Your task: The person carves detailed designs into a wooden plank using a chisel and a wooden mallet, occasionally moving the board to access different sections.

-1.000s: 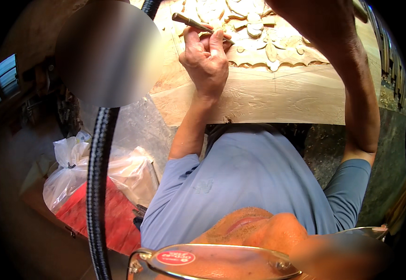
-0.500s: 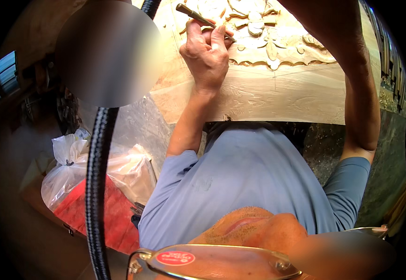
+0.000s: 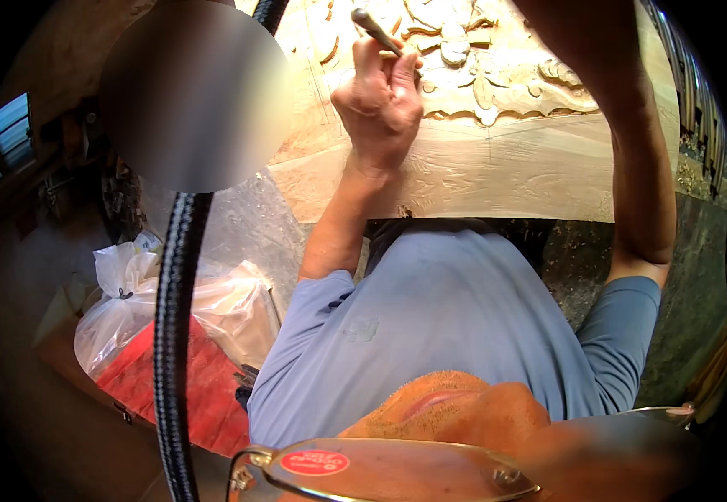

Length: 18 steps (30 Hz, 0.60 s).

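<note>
My left hand (image 3: 383, 117) is closed round a slim carving chisel (image 3: 371, 27), its butt end pointing up and to the left. The chisel's lower end is mostly hidden by my fingers, near the left edge of the raised carving. Under the hand lies a pale wooden panel (image 3: 514, 171), with carved leaf and scroll shapes (image 3: 486, 84) standing out from its surface. My right forearm (image 3: 644, 180) rises along the panel's right side into a dark, shaded shape at the upper edge. The right hand itself does not show.
A row of slender tools (image 3: 702, 109) lies beyond the panel's right edge, with wood chips (image 3: 694, 180) beside it. At the lower left are a tied clear plastic bag (image 3: 125, 289) and a red cloth-like item (image 3: 171, 385). A black braided cable (image 3: 175, 335) crosses the left side.
My left hand and the chisel have shifted slightly to the right, and the chisel leans a little less. The right forearm has moved slightly left. The panel has stayed in place.
</note>
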Each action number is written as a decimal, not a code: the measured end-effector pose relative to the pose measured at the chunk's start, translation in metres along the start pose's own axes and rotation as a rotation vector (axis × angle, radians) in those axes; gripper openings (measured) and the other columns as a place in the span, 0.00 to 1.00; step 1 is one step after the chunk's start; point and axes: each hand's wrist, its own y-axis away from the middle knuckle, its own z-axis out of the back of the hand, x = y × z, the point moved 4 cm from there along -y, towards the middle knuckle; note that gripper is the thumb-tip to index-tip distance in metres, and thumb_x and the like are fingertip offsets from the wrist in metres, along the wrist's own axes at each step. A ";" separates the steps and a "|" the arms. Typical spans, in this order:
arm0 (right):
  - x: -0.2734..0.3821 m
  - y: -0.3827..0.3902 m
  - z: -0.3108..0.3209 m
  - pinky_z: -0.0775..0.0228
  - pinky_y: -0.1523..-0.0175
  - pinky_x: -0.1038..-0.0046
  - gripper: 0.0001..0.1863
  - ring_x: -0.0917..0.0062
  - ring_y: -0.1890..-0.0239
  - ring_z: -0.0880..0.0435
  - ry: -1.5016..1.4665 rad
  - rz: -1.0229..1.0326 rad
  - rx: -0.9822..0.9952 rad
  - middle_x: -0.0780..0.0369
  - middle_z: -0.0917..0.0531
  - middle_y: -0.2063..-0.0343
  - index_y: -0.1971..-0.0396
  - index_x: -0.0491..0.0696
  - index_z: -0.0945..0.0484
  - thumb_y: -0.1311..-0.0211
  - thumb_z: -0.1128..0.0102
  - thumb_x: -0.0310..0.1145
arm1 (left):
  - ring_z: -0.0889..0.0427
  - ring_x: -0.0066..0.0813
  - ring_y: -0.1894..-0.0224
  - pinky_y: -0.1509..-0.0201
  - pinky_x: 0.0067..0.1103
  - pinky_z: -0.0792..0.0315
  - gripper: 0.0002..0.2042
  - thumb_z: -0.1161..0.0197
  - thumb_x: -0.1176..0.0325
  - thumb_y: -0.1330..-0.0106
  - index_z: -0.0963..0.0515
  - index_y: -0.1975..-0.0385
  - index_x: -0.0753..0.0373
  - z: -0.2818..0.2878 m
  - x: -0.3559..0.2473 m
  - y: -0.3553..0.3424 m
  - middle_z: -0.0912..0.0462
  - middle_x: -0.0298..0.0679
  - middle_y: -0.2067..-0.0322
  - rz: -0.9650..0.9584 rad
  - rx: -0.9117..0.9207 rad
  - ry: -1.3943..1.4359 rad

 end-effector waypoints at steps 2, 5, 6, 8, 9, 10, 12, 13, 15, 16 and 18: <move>-0.003 -0.001 0.002 0.19 0.66 0.76 0.23 0.78 0.70 0.12 -0.023 -0.013 -0.016 0.61 0.10 0.66 0.45 0.48 0.16 0.42 0.30 0.22 | 0.07 0.28 0.68 0.67 0.20 0.15 0.09 0.33 0.76 0.27 0.27 0.54 0.64 -0.002 0.000 0.005 0.09 0.43 0.72 -0.107 -0.010 -0.150; -0.007 -0.007 0.010 0.19 0.67 0.77 0.23 0.78 0.70 0.13 -0.119 -0.079 -0.108 0.62 0.10 0.67 0.45 0.47 0.16 0.42 0.30 0.22 | 0.07 0.27 0.69 0.67 0.20 0.15 0.09 0.33 0.76 0.27 0.26 0.54 0.63 0.002 -0.005 0.005 0.09 0.42 0.72 -0.184 -0.018 -0.203; -0.007 -0.009 0.014 0.19 0.67 0.77 0.23 0.78 0.71 0.13 -0.174 -0.109 -0.156 0.62 0.10 0.67 0.45 0.47 0.16 0.42 0.30 0.22 | 0.08 0.26 0.69 0.66 0.20 0.14 0.08 0.34 0.76 0.26 0.27 0.55 0.66 0.005 -0.002 0.000 0.09 0.43 0.72 -0.065 -0.011 -0.097; -0.007 -0.008 0.029 0.19 0.67 0.77 0.22 0.79 0.71 0.13 -0.254 -0.171 -0.238 0.62 0.10 0.67 0.45 0.47 0.16 0.42 0.31 0.22 | 0.08 0.26 0.70 0.67 0.20 0.15 0.06 0.38 0.78 0.25 0.29 0.55 0.69 0.006 0.002 -0.008 0.10 0.44 0.73 0.137 0.009 0.187; -0.005 -0.008 0.035 0.19 0.68 0.77 0.22 0.79 0.71 0.13 -0.269 -0.183 -0.243 0.62 0.10 0.68 0.45 0.47 0.16 0.42 0.31 0.22 | 0.09 0.27 0.72 0.71 0.21 0.16 0.06 0.40 0.79 0.26 0.29 0.55 0.69 0.004 0.006 -0.011 0.10 0.44 0.75 0.206 0.013 0.305; -0.005 -0.005 0.037 0.19 0.68 0.77 0.22 0.79 0.71 0.13 -0.255 -0.176 -0.214 0.62 0.10 0.68 0.45 0.47 0.16 0.42 0.31 0.22 | 0.09 0.27 0.67 0.62 0.20 0.13 0.08 0.39 0.76 0.23 0.31 0.53 0.72 0.005 0.003 -0.011 0.09 0.46 0.70 0.243 0.073 0.300; -0.006 0.002 0.033 0.19 0.68 0.78 0.22 0.79 0.72 0.13 -0.127 -0.094 -0.091 0.62 0.10 0.68 0.46 0.47 0.16 0.42 0.31 0.22 | 0.09 0.27 0.67 0.62 0.20 0.13 0.08 0.38 0.76 0.23 0.30 0.54 0.71 0.004 -0.004 -0.011 0.09 0.46 0.70 0.213 0.070 0.248; -0.004 0.004 0.024 0.19 0.68 0.78 0.22 0.79 0.72 0.13 -0.072 -0.041 -0.028 0.62 0.10 0.68 0.46 0.47 0.16 0.42 0.31 0.22 | 0.09 0.27 0.67 0.62 0.20 0.13 0.08 0.38 0.76 0.24 0.30 0.54 0.71 0.007 -0.003 -0.009 0.09 0.46 0.70 0.205 0.054 0.209; -0.006 0.006 0.005 0.19 0.69 0.78 0.22 0.80 0.72 0.13 -0.018 0.013 0.050 0.62 0.10 0.69 0.46 0.46 0.16 0.42 0.31 0.22 | 0.09 0.26 0.68 0.62 0.20 0.13 0.07 0.36 0.76 0.25 0.28 0.56 0.68 0.007 -0.001 0.001 0.09 0.45 0.71 -0.058 0.007 0.017; -0.006 0.006 0.004 0.19 0.69 0.78 0.22 0.80 0.73 0.14 -0.001 0.014 0.062 0.62 0.10 0.69 0.46 0.46 0.16 0.42 0.31 0.22 | 0.09 0.24 0.67 0.62 0.20 0.13 0.07 0.35 0.77 0.26 0.27 0.57 0.66 0.004 -0.012 0.002 0.09 0.43 0.71 -0.153 0.050 -0.202; -0.011 0.003 0.006 0.20 0.69 0.78 0.21 0.80 0.73 0.14 -0.032 -0.026 0.031 0.62 0.11 0.69 0.46 0.46 0.15 0.42 0.31 0.22 | 0.09 0.23 0.67 0.62 0.19 0.13 0.07 0.35 0.78 0.26 0.27 0.56 0.66 0.004 -0.001 -0.001 0.09 0.42 0.71 -0.134 0.052 -0.117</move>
